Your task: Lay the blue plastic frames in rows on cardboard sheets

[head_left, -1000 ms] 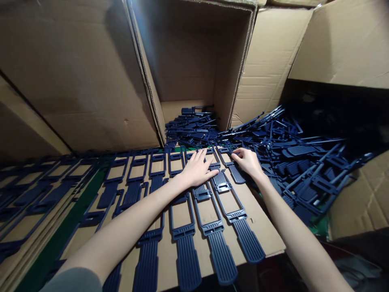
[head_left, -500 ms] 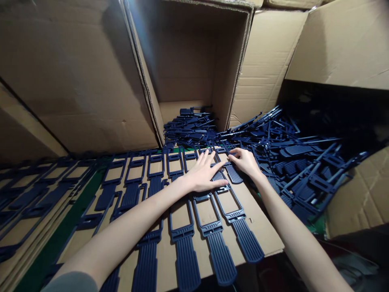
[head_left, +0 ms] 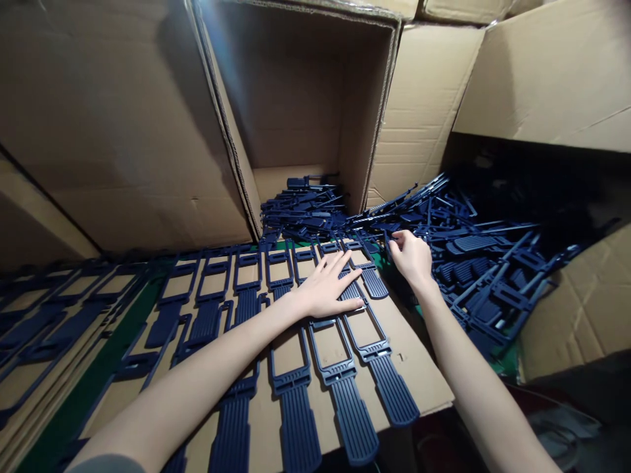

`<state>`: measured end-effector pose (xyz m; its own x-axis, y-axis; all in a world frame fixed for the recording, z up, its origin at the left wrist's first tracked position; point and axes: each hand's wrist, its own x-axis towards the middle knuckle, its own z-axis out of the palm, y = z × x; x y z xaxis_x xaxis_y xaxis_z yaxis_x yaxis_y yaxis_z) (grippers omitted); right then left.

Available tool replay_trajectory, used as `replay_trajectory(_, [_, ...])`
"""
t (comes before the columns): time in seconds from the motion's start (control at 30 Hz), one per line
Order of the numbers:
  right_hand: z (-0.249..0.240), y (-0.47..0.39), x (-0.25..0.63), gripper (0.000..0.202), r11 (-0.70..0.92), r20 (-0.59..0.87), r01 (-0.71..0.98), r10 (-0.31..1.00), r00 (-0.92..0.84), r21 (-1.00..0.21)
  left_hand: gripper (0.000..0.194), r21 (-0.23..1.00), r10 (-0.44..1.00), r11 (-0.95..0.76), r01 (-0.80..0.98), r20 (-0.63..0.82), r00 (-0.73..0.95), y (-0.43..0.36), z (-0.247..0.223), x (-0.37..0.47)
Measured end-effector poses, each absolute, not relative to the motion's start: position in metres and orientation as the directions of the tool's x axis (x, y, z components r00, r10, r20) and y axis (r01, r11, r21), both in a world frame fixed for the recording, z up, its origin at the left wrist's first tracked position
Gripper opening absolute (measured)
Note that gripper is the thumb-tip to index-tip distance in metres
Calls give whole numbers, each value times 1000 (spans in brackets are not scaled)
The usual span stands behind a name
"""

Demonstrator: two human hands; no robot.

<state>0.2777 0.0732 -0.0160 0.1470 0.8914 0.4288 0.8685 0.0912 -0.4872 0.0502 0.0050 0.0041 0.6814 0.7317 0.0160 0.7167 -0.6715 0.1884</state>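
My left hand point(head_left: 329, 287) lies flat with fingers spread over dark blue plastic frames with ribbed paddle ends, laid in rows on a cardboard sheet point(head_left: 411, 384). Its thumb reaches the top of one rectangular frame point(head_left: 367, 328), and the palm hides parts of the frames below it. Beyond the sheet's right edge, my right hand point(head_left: 413, 259) is closed, thumb and fingers drawn together. A dark blue bit shows at its fingertips, but I cannot make out what it is. Left of that hand, a ribbed paddle point(head_left: 375, 284) rests on the sheet.
A loose heap of similar dark blue parts point(head_left: 476, 246) spills from a carton on the right. Another pile point(head_left: 308, 207) sits at the mouth of an open cardboard box point(head_left: 296, 144). Further left, stacked cardboard sheets carry more frames. Green surface point(head_left: 64, 420) shows between the stacks.
My right hand has moved right and slightly up, off the ribbed paddle at the sheet's upper right, toward the heap. My left hand stays spread on the frames. The whole view has shifted slightly.
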Motion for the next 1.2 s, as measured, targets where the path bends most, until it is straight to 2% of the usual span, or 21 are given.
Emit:
replay_trajectory(0.13, [-18,75,291,37,-81,382,929,896,226,-360,76,180,725,-681,710,23,689,4,6,51])
replay_trajectory(0.23, [-21,76,294,34,-75,333,948,925,182,-309,76,179,723,-681,710,13,690,4,6,51])
replay_trajectory(0.33, [-23,77,294,27,13,320,940,942,103,-340,75,175,723,-682,711,13,691,4,6,50])
replay_trajectory(0.53, [-22,80,295,43,131,358,878,932,49,-461,75,174,722,-683,710,10,692,4,6,50])
replay_trajectory(0.63, [-18,80,295,46,195,418,794,905,81,-576,75,186,718,-688,702,26,696,5,4,50])
replay_trajectory(0.77, [-11,76,290,34,357,530,621,841,111,-698,74,187,716,-689,700,29,697,5,3,50])
replay_trajectory(0.87, [-7,74,283,25,505,562,398,827,31,-766,74,181,718,-688,703,25,696,5,4,50])
replay_trajectory(0.97, [-9,73,278,30,543,536,182,839,-93,-820,73,180,715,-690,701,21,699,4,5,50])
replay_trajectory(1.0, [-10,74,277,30,534,522,191,845,-114,-823,73,180,714,-691,700,21,700,4,5,50])
replay_trajectory(1.07, [-15,76,278,26,499,488,344,864,-124,-795,72,180,714,-691,700,24,700,5,4,50])
replay_trajectory(1.2, [-21,80,281,21,388,436,716,891,-129,-580,71,180,715,-692,699,33,699,5,3,51])
